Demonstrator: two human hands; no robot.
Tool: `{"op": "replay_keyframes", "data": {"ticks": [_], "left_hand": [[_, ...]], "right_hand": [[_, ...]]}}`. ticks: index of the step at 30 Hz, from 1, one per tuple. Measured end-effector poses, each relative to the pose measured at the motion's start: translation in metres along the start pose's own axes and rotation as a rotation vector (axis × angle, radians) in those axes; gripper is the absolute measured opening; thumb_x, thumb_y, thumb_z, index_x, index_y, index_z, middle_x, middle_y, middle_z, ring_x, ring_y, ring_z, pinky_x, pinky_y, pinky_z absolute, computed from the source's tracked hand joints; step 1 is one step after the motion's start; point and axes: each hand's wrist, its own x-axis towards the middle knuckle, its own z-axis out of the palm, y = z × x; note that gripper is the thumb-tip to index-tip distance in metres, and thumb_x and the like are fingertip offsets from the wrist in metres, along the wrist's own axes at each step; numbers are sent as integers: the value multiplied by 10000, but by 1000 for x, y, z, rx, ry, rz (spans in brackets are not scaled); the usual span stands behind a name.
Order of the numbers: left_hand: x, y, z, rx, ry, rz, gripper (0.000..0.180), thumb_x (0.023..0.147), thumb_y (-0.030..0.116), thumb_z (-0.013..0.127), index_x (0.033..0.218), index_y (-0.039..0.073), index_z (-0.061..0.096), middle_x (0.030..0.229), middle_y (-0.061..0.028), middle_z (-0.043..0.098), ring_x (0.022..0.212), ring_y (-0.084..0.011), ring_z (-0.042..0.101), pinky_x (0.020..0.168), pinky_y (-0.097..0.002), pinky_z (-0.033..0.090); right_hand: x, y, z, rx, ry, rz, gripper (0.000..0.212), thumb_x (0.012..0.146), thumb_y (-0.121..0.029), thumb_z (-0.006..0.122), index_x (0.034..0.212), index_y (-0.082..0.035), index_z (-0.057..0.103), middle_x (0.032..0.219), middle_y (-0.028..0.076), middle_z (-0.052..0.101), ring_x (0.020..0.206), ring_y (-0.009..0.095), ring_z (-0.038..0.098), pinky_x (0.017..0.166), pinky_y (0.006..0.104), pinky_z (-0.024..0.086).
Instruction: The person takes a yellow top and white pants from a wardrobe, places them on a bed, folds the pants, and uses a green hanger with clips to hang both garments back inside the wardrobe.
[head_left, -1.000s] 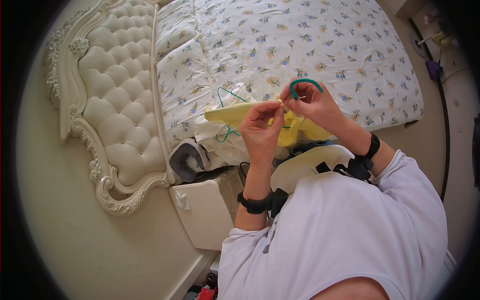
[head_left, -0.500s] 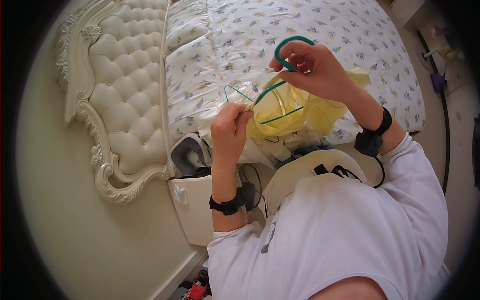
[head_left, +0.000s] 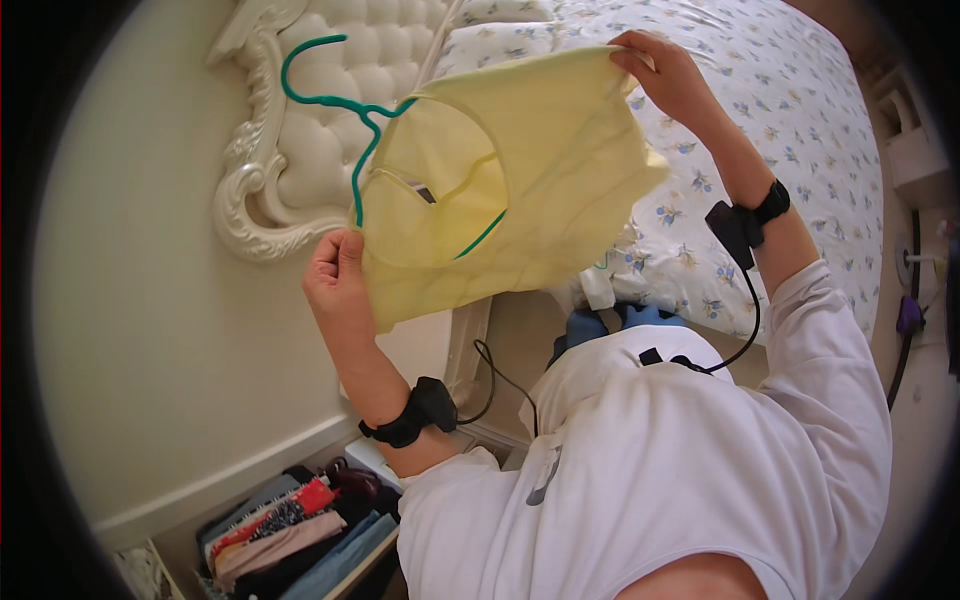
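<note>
A pale yellow shirt (head_left: 560, 150) is stretched out in the air between my hands, its round neck opening toward the left. A green clothes hanger (head_left: 345, 103) sits partly inside it. The hook sticks out beyond the neck, and a piece of the lower bar shows through the opening. My left hand (head_left: 335, 270) is closed on the shirt at the neck edge, where one hanger arm ends from sight. Up at the far right corner of the cloth, my right hand (head_left: 675, 80) pinches the shirt's edge between thumb and fingers. The rest of the hanger is hidden by fabric.
Behind the shirt lies a bed (head_left: 790, 130) with flowered bedding and a tufted, carved headboard (head_left: 250, 215). An open drawer (head_left: 370, 565) of folded clothes is at lower left. A black cable (head_left: 490, 385) hangs from my left wrist band (head_left: 415, 412).
Both hands have moved apart, the left one leftward and the right one up and right. The right hand has left the hanger's hook for the shirt's edge, and the bunched shirt is now spread.
</note>
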Motion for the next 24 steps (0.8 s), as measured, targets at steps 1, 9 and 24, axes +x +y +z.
{"op": "replay_keyframes", "data": {"ticks": [1, 9, 24], "left_hand": [[-9, -6, -21, 9, 26, -12, 223, 913, 223, 602, 890, 1, 604, 757, 29, 570, 662, -37, 476, 591, -182, 395], [-96, -25, -190, -479, 290, -320, 388, 938, 284, 537, 1169, -28, 523, 1123, -132, 605, 978, -222, 599, 827, -342, 501], [-166, -22, -215, -667, 383, -365, 437, 952, 317, 494, 1258, 5, 464, 1230, -145, 550, 1075, -265, 561, 919, -394, 463]], "right_hand": [[1, -6, 18, 92, 44, -10, 197, 916, -168, 547, 1082, -87, 613, 917, 92, 614, 895, 236, 594, 801, 329, 480], [-49, -87, 169, 296, -241, -3, 228, 894, -142, 578, 1110, -83, 620, 992, 47, 622, 890, 140, 591, 755, 292, 496], [-151, -144, 207, 668, -828, 111, 208, 898, -167, 586, 1066, -49, 625, 906, 33, 637, 843, 117, 575, 788, 278, 460]]}}
